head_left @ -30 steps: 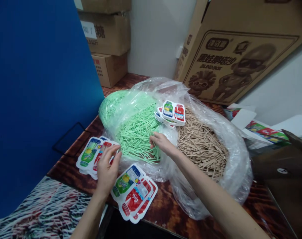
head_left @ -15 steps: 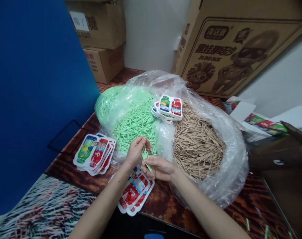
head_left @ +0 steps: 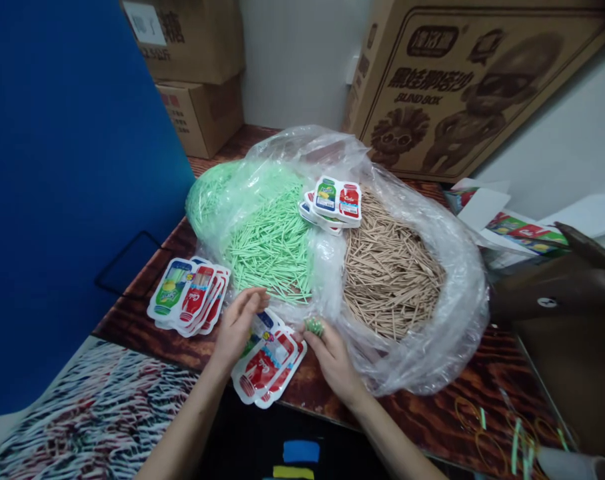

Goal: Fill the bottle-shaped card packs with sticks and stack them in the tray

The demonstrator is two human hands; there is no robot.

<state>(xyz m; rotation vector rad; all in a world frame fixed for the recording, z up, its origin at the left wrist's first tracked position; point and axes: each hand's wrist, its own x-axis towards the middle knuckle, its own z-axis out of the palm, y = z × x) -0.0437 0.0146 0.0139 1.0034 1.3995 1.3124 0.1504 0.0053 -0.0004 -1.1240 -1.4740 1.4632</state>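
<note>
We grip a bunch of green sticks [head_left: 314,326] in our right hand [head_left: 336,357], just right of the front packs [head_left: 266,369] — our left hand [head_left: 236,330], loose and not closed, is at their left side.

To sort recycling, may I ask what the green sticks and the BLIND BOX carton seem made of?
Green sticks: perhaps paper or plastic; their matte, evenly coloured surface leaves it open. BLIND BOX carton: likely matte cardboard, given its brown printed faces.
</note>
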